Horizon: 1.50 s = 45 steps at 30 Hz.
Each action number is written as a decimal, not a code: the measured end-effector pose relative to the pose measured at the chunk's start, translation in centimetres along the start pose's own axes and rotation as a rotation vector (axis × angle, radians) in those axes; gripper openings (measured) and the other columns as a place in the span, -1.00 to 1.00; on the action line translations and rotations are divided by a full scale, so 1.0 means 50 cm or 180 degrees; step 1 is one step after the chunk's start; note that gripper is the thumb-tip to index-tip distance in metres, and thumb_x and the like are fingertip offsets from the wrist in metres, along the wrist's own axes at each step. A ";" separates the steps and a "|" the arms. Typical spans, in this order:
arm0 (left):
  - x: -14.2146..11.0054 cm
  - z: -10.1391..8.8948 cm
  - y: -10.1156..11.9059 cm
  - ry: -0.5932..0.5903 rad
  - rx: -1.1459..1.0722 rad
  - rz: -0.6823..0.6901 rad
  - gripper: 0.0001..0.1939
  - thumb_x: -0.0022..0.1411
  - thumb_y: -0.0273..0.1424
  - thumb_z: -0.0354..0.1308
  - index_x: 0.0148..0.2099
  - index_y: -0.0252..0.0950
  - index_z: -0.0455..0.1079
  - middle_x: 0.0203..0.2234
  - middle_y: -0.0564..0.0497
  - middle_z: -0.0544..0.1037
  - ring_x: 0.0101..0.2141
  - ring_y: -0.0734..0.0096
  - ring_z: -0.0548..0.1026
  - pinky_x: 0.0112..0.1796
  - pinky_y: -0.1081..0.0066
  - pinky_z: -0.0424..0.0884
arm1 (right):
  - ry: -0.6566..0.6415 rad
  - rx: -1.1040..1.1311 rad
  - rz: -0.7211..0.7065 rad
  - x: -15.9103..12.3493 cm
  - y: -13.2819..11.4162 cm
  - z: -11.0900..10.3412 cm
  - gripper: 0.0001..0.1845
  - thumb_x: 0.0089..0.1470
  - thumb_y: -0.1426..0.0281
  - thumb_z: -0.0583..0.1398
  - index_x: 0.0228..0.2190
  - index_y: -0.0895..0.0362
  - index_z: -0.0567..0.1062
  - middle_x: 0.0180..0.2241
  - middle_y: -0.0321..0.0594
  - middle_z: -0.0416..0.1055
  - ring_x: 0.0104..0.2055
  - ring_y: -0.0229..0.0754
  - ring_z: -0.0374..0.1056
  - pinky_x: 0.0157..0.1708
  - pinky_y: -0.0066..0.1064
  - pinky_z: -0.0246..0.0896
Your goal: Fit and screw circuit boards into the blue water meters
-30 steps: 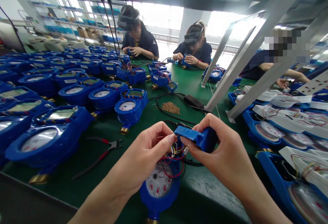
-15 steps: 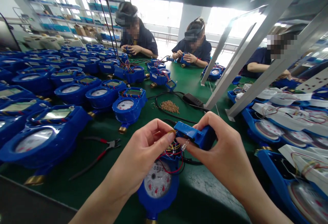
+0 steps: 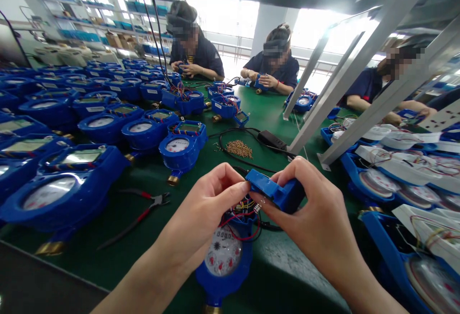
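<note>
My right hand [image 3: 316, 204] grips a small blue plastic housing [image 3: 264, 184], tilted above the table, with small metal coil springs [image 3: 257, 207] showing under its near edge. My left hand [image 3: 212, 204] is closed in a pinch against the housing's left end; its fingertips hide most of the thin wire between them. Below both hands lies a blue water meter [image 3: 224, 256] with a white dial and red pointers. Red, black and yellow wires [image 3: 247, 204] come out of its open top compartment, partly covered by my hands.
Cutting pliers [image 3: 143, 213] with red-and-black handles lie at left. Many blue meters [image 3: 179, 146] fill the left side. Beyond my hands are a pile of brass screws [image 3: 239, 149] and a black power strip [image 3: 272, 140]. Open meters [image 3: 388, 185] and metal posts [image 3: 323, 94] stand right. Several co-workers sit opposite.
My left fingertips have moved slightly right and closer to the blue housing, so the wire in them shows less. The right hand keeps its hold. At far right, a co-worker's hands have shifted.
</note>
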<state>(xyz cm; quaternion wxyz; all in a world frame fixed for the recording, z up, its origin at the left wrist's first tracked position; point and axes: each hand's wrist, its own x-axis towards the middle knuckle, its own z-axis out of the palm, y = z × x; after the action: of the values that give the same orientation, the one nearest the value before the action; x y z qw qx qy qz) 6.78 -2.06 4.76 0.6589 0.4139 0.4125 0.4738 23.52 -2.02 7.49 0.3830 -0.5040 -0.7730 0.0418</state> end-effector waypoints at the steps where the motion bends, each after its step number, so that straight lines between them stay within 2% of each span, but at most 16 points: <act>1: 0.000 0.001 0.001 0.0010 -0.0010 -0.0019 -0.79 0.25 -0.29 0.26 -0.32 -0.29 0.35 -0.47 0.13 0.41 -0.40 0.51 0.30 -0.32 0.44 0.25 | 0.0014 -0.0007 -0.0016 -0.001 0.000 0.001 -0.63 -0.06 0.55 0.39 -0.45 0.09 0.27 -0.45 -0.37 0.31 -0.46 -0.28 0.27 -0.47 -0.47 0.15; 9: -0.002 0.007 0.005 0.0053 -0.0209 -0.0169 -0.91 0.22 -0.39 0.20 -0.28 -0.30 0.39 -0.41 0.07 0.51 -0.34 0.43 0.40 -0.25 0.38 0.31 | 0.0079 -0.0049 -0.0094 -0.007 0.004 0.008 -0.66 -0.04 0.57 0.34 -0.46 0.07 0.26 -0.42 -0.32 0.33 -0.43 -0.24 0.29 -0.45 -0.44 0.17; 16: -0.004 -0.001 0.005 -0.0101 -0.0109 -0.0133 -0.86 0.28 -0.34 0.24 -0.22 -0.31 0.41 -0.40 0.09 0.51 -0.37 0.51 0.38 -0.30 0.45 0.31 | -0.0107 0.0126 0.0157 0.004 0.003 0.001 -0.69 0.02 0.49 0.32 -0.46 0.07 0.25 -0.43 -0.32 0.38 -0.42 -0.23 0.32 -0.42 -0.43 0.20; 21: -0.002 -0.009 -0.009 -0.0062 0.0294 0.0198 -0.72 0.34 -0.15 0.20 -0.26 -0.27 0.38 -0.46 0.14 0.39 -0.41 0.54 0.31 -0.35 0.48 0.27 | -0.0149 0.0141 0.0248 0.004 0.009 0.000 -0.72 0.00 0.46 0.34 -0.44 0.08 0.29 -0.43 -0.34 0.37 -0.43 -0.26 0.29 -0.42 -0.43 0.17; 25: -0.004 -0.014 -0.018 0.0018 0.0963 0.0601 -0.73 0.38 -0.12 0.15 -0.23 -0.21 0.37 -0.47 0.15 0.38 -0.42 0.51 0.33 -0.38 0.48 0.27 | -0.0200 0.0277 0.0374 0.009 0.015 -0.001 -0.71 -0.03 0.42 0.36 -0.46 0.09 0.30 -0.50 -0.39 0.31 -0.49 -0.30 0.18 -0.49 -0.44 0.09; 29: -0.011 -0.019 -0.014 0.0085 0.1378 0.0705 -0.74 0.39 -0.13 0.13 -0.21 -0.21 0.41 -0.41 0.08 0.48 -0.40 0.44 0.40 -0.38 0.44 0.30 | -0.0558 0.0891 0.0951 0.016 0.025 -0.008 -0.63 -0.07 0.30 0.40 -0.46 0.07 0.28 -0.57 -0.44 0.21 -0.55 -0.32 0.09 -0.59 -0.48 -0.04; 32: -0.017 -0.023 -0.011 0.0191 0.1601 0.0839 -0.74 0.40 -0.14 0.11 -0.23 -0.20 0.41 -0.41 0.08 0.44 -0.39 0.42 0.40 -0.37 0.43 0.31 | -0.1025 0.1738 0.1542 0.021 0.036 -0.009 -0.53 -0.13 0.23 0.45 -0.44 0.07 0.26 -0.56 -0.44 0.24 -0.54 -0.32 0.11 -0.60 -0.51 0.00; 35: -0.019 -0.026 -0.011 0.0331 0.1919 0.1166 -0.76 0.42 -0.19 0.10 -0.27 -0.20 0.39 -0.39 0.09 0.38 -0.39 0.44 0.37 -0.33 0.43 0.29 | -0.1264 0.2434 0.1913 0.025 0.043 -0.003 -0.48 -0.19 0.27 0.50 -0.46 0.09 0.26 -0.55 -0.45 0.27 -0.51 -0.33 0.14 -0.56 -0.54 0.05; 38: -0.014 -0.028 -0.013 0.0396 0.1987 0.1300 -0.76 0.42 -0.24 0.10 -0.30 -0.21 0.38 -0.39 0.10 0.37 -0.40 0.46 0.35 -0.34 0.44 0.27 | -0.1415 0.2840 0.2050 0.029 0.047 0.003 -0.50 -0.19 0.30 0.51 -0.47 0.12 0.29 -0.55 -0.45 0.28 -0.49 -0.35 0.16 -0.53 -0.56 0.08; 40: -0.010 -0.030 -0.013 0.0304 0.1821 0.1221 -0.76 0.42 -0.24 0.10 -0.30 -0.22 0.38 -0.41 0.10 0.38 -0.41 0.46 0.35 -0.37 0.45 0.27 | -0.1499 0.3056 0.2135 0.031 0.048 0.006 -0.52 -0.18 0.32 0.52 -0.47 0.13 0.31 -0.54 -0.44 0.30 -0.49 -0.35 0.19 -0.51 -0.56 0.12; 45: -0.007 -0.040 -0.014 -0.0033 0.1312 0.0674 -0.75 0.39 -0.15 0.13 -0.23 -0.22 0.39 -0.43 0.11 0.40 -0.38 0.45 0.38 -0.34 0.47 0.30 | -0.1521 0.3354 0.2362 0.035 0.048 0.012 -0.51 -0.23 0.36 0.53 -0.47 0.14 0.33 -0.53 -0.42 0.33 -0.49 -0.35 0.23 -0.51 -0.58 0.19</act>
<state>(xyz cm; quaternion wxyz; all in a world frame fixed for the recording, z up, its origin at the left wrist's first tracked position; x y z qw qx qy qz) 5.03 -2.24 3.52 0.5091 0.5832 0.4514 0.4439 24.58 0.77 6.98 0.3564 -0.4588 -0.4891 0.6506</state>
